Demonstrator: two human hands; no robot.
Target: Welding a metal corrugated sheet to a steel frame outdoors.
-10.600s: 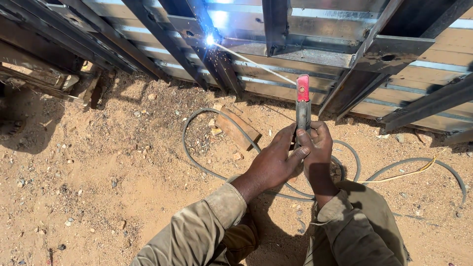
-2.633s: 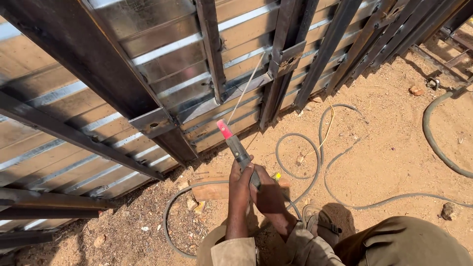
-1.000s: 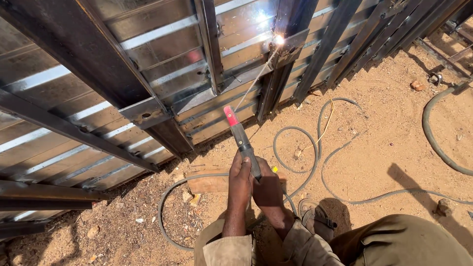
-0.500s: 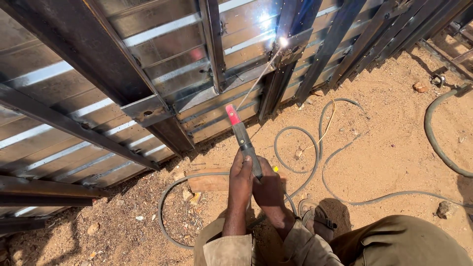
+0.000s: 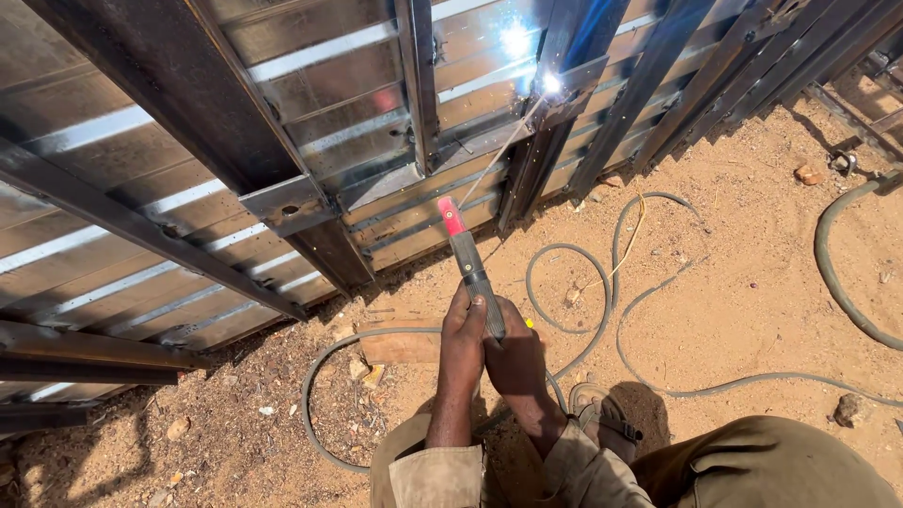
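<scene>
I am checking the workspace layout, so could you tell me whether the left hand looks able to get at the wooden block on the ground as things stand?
Probably yes: the wooden block lies just beside the left hand, nothing between, but that hand grips the electrode holder.

Outdoor welding site/metal yard: bare sandy ground [image 5: 752,310], steel frame w/ corrugated sheets [image 5: 310,132], welding spark [image 5: 550,85], cables [image 5: 602,282] loose on dirt, stones around.

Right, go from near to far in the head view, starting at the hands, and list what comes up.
Left hand and right hand side by side → welding tool with red tip → thin rod → bright spark on the metal frame.
</scene>
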